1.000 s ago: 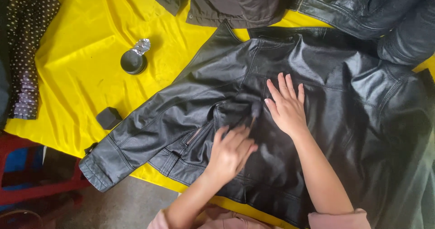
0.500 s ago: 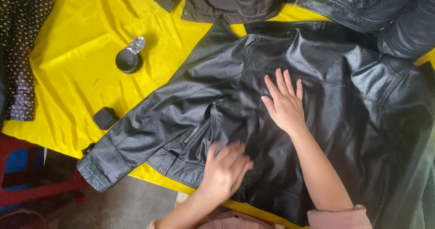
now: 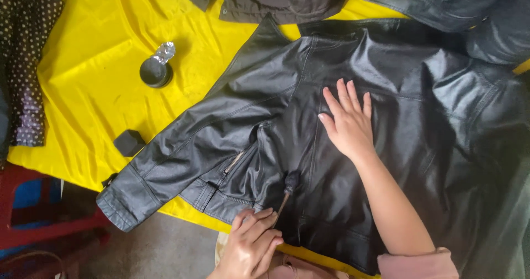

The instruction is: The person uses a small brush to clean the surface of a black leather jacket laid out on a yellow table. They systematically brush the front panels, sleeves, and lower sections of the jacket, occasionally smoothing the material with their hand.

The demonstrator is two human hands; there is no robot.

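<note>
Two hands on one black leather jacket [image 3: 342, 163], spread over a yellow cloth [image 3: 94, 91]. Jacket lies flat, sleeve [image 3: 187, 157] angled out beyond the brush grip, cuff at the cloth edge. Right hand [image 3: 349, 125] is open, palm down, fingers spread, pressing the panel just above and beside the brush tip; it grips nothing, only pins the leather. Left hand [image 3: 251, 246] is closed around the handle of a small brush [image 3: 288, 189], bristle end touching the jacket near the pocket zip [image 3: 236, 160], just past the fingertips.

My read on doing it well: keep the flat hand close ahead of the bristles so the leather stays taut, use short strokes along the seam, light pressure, stay off the zip teeth.

Well away from the grip, across the sleeve: a small round tin [image 3: 154, 72] with a foil scrap, and a dark block [image 3: 128, 142]. More dark garments [image 3: 441, 3] are piled beyond the pressing hand.
</note>
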